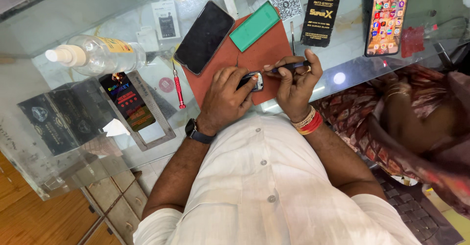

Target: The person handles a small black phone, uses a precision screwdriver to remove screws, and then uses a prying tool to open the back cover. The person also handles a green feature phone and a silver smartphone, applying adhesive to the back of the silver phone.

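Observation:
My left hand (226, 98) grips a small dark device (252, 80) with a metal edge, held over the near edge of a red-brown work mat (254, 54). My right hand (295, 81) pinches a thin dark tool (289, 67) whose tip points left at the device. A black wristwatch sits on my left wrist and red and beaded bands on my right. A black phone (204, 37) lies face up on the mat's left corner, and a green rectangular block (255, 25) rests near the mat's far edge.
On the glass counter (73, 24): a clear spray bottle (98, 54) at left, a red screwdriver (178, 89), dark packets (128, 100), a black packet (320, 15) and a lit phone (387, 16) at the back. Another person in patterned cloth (421, 122) stands at right.

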`<state>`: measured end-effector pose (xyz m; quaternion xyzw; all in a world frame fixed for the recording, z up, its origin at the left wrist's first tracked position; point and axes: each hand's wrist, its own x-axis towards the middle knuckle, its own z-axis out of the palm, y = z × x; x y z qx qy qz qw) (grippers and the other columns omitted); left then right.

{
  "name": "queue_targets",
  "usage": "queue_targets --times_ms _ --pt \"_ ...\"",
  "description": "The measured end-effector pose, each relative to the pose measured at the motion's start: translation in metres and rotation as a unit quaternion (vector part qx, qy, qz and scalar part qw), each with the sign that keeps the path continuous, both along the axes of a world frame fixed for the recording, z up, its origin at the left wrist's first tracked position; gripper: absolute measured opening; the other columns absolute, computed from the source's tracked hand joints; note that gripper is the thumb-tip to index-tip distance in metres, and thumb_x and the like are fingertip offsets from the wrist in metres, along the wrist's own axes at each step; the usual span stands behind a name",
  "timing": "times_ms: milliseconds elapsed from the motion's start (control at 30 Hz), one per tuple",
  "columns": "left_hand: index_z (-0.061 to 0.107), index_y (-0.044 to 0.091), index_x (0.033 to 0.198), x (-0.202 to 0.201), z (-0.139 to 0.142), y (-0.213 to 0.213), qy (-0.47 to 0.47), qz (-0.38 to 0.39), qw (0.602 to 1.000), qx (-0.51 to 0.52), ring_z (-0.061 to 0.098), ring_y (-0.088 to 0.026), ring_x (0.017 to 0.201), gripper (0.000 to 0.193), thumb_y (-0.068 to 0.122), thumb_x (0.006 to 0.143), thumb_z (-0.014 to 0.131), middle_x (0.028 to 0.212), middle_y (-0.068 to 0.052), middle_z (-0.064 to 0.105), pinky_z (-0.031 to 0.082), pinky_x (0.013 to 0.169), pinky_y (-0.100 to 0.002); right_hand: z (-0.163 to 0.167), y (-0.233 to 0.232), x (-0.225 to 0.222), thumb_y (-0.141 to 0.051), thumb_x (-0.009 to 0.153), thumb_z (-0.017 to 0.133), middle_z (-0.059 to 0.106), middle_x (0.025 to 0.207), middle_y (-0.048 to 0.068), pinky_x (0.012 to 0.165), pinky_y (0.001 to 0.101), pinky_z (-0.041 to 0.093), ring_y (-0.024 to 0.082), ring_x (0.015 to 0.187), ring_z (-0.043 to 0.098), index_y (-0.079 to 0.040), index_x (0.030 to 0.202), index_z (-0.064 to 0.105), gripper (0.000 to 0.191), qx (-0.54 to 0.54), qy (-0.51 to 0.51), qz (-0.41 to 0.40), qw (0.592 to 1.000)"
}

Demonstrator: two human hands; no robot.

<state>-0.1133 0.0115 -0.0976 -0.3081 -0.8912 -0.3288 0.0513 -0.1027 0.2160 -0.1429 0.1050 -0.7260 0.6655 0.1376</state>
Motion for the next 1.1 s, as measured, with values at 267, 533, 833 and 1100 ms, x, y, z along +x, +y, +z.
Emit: queue_targets --times_ms 267,533,833,1100 --pt "0.074 0.004 0.121 0.000 0.001 0.000 -0.004 -0.004 1.000 0.001 0.058 -0.032 0.118 0.043 0.006 0.079 0.078 0.125 -0.014 0.063 0.047 0.105 -0.050 0.002 -0.002 0.000 0.012 0.113 0.043 0.056 0.120 0.018 0.093 0.0373 0.067 0.025 0.103 0.072 -0.017 0.159 0.012 0.062 0.025 0.024 0.002 0.999" --pt "0.074 0.005 0.122 0.000 -0.002 -0.001 -0.003 -0.002 1.000 0.001 0.058 -0.031 0.118 0.042 0.006 0.081 0.078 0.124 -0.013 0.063 0.047 0.105 -0.049 0.000 -0.003 -0.001 0.013 0.112 0.044 0.056 0.119 0.018 0.092 0.0372 0.067 0.026 0.107 0.072 -0.017 0.158 0.013 0.063 0.042 0.037 0.002 0.998" --pt "0.073 0.005 0.123 0.002 0.001 -0.003 0.004 0.001 1.000 0.000 0.058 -0.031 0.119 0.040 0.007 0.083 0.077 0.124 -0.013 0.062 0.047 0.105 -0.049 0.009 -0.003 -0.005 0.015 0.108 0.049 0.064 0.114 0.020 0.092 0.0398 0.066 0.031 0.104 0.075 -0.014 0.157 0.019 0.064 0.145 0.107 0.021 0.983" --pt "0.072 0.005 0.124 0.003 0.000 -0.006 0.016 0.001 1.000 0.006 0.056 -0.033 0.119 0.042 0.008 0.083 0.076 0.124 -0.014 0.061 0.047 0.105 -0.050 0.064 0.007 -0.020 0.011 0.097 0.064 0.071 0.101 0.011 0.112 0.0593 0.048 0.026 0.094 0.075 -0.009 0.142 0.049 0.052 0.285 0.205 0.038 0.935"
